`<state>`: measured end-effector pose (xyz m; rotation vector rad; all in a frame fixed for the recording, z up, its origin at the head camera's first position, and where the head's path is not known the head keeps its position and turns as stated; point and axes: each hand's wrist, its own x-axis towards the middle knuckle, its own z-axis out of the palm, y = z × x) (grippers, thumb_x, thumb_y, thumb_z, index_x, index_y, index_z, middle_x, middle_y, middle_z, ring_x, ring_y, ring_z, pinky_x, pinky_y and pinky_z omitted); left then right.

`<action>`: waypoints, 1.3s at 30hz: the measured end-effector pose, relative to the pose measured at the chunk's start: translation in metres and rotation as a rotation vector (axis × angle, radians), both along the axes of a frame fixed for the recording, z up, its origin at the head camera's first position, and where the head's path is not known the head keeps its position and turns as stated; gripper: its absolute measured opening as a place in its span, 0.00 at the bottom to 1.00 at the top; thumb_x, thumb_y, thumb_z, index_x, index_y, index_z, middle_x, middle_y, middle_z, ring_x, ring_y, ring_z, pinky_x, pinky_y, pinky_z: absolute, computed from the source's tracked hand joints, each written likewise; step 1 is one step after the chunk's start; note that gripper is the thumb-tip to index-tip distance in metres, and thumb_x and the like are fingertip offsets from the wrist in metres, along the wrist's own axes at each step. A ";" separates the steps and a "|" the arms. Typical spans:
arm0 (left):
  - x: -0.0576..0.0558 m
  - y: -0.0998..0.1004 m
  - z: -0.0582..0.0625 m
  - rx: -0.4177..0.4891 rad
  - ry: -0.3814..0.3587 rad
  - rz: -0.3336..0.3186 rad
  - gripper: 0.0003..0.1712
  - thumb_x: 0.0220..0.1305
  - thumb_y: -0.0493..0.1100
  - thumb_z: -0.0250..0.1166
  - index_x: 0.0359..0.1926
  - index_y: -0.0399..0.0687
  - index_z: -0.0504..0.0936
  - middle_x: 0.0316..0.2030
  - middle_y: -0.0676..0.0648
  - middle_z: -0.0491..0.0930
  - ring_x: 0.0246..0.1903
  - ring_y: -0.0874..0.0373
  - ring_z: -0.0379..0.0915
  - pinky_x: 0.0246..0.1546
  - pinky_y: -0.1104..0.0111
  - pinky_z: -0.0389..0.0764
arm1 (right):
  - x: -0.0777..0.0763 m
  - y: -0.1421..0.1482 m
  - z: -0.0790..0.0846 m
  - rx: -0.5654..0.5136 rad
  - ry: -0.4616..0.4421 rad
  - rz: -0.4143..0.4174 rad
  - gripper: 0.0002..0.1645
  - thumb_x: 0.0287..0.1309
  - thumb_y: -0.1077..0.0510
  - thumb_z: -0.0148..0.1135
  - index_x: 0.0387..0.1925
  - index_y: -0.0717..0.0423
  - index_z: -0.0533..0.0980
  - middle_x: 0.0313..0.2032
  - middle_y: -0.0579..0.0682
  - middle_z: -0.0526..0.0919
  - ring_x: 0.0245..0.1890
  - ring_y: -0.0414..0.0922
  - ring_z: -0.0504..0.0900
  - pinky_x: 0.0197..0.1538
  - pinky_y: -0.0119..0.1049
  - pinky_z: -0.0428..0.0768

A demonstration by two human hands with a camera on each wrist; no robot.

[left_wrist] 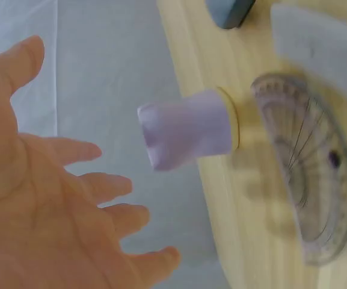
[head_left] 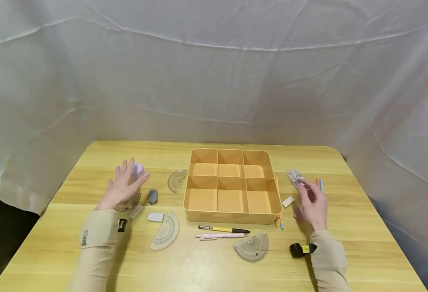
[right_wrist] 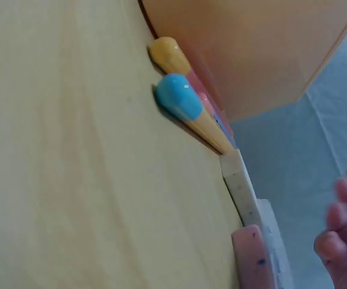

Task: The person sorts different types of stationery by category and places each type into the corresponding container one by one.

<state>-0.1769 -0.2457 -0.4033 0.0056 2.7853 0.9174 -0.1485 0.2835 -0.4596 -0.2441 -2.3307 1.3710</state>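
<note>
My left hand is spread with straight fingers beside an upright light purple block. In the left wrist view a gap shows between the fingertips and this block, and a clear protractor lies near its foot. On the right, my right hand hovers with loosely bent fingers, and nothing shows between the fingers in the right wrist view. Its fingertips overlap a clear and white piece in the head view. A pink eraser lies below this hand, partly covered by it from above. A white eraser is to its left.
An orange six-compartment box stands mid-table. In front lie a yellow-black pen, a pink pen and a protractor. Left of it are a grey eraser, a white eraser and further protractors. Coloured sticks hug its right side.
</note>
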 end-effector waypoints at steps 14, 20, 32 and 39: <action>-0.039 -0.022 0.011 0.021 -0.104 -0.105 0.56 0.74 0.63 0.50 0.77 0.28 0.32 0.75 0.19 0.32 0.74 0.20 0.34 0.71 0.28 0.46 | 0.007 -0.002 -0.020 -0.776 0.176 0.095 0.24 0.74 0.62 0.50 0.18 0.62 0.74 0.05 0.42 0.59 0.07 0.45 0.47 0.14 0.46 0.41; -0.051 -0.018 0.012 -0.076 -0.124 -0.119 0.53 0.72 0.58 0.55 0.78 0.29 0.38 0.73 0.16 0.38 0.72 0.19 0.41 0.69 0.27 0.52 | 0.007 -0.003 -0.027 -0.768 0.256 0.095 0.25 0.73 0.65 0.47 0.16 0.62 0.72 0.05 0.43 0.58 0.08 0.47 0.45 0.14 0.46 0.40; -0.059 -0.016 0.008 -0.101 -0.141 -0.105 0.45 0.68 0.46 0.62 0.76 0.31 0.51 0.66 0.20 0.62 0.62 0.26 0.64 0.61 0.38 0.73 | 0.006 -0.006 -0.031 -0.832 0.472 0.070 0.22 0.68 0.71 0.50 0.15 0.69 0.72 0.05 0.45 0.61 0.07 0.41 0.47 0.15 0.43 0.37; -0.062 -0.016 0.003 -0.105 -0.134 -0.064 0.37 0.65 0.40 0.59 0.72 0.31 0.61 0.65 0.22 0.65 0.63 0.26 0.61 0.60 0.38 0.73 | 0.001 -0.010 -0.029 -0.789 0.437 -0.062 0.23 0.66 0.73 0.49 0.14 0.68 0.74 0.04 0.45 0.61 0.04 0.34 0.56 0.15 0.42 0.38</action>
